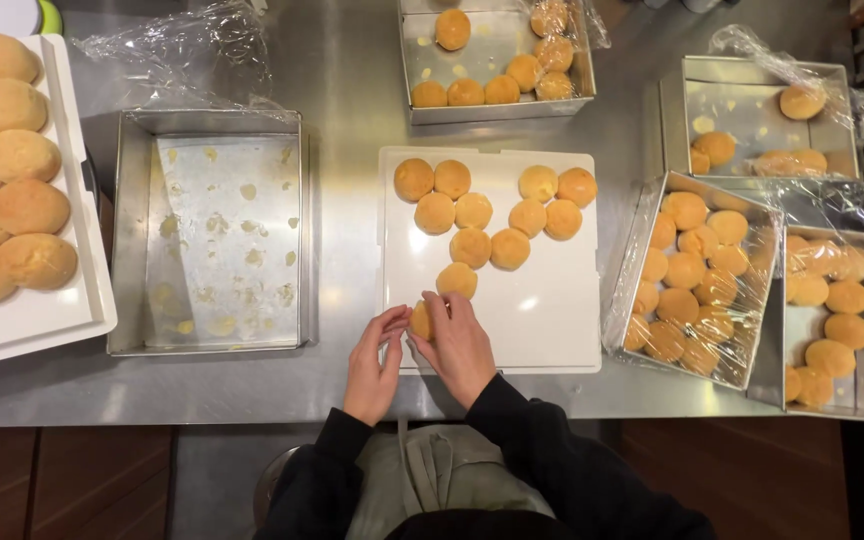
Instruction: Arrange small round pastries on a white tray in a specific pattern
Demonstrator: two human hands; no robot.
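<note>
Two hands work at the near edge of a steel tabletop (342, 80). Far left, a white tray (52, 310) carries large pale buns in rows. Beside it, an empty metal pan (127, 240) shows greasy marks on its lining, with crumpled plastic wrap (172, 50) behind it. At centre, a white board (542, 310) holds a cluster of small round buns (492, 215), set close and touching, apparently to keep them grouped. The left hand (372, 365) and the right hand (460, 345) are both curled around one small bun (420, 320) at the board's near left corner, fingers partly closed and pinching it from either side. To the right, a tilted pan (642, 225) of buns leans under plastic film, with further pans behind and beside it.
</note>
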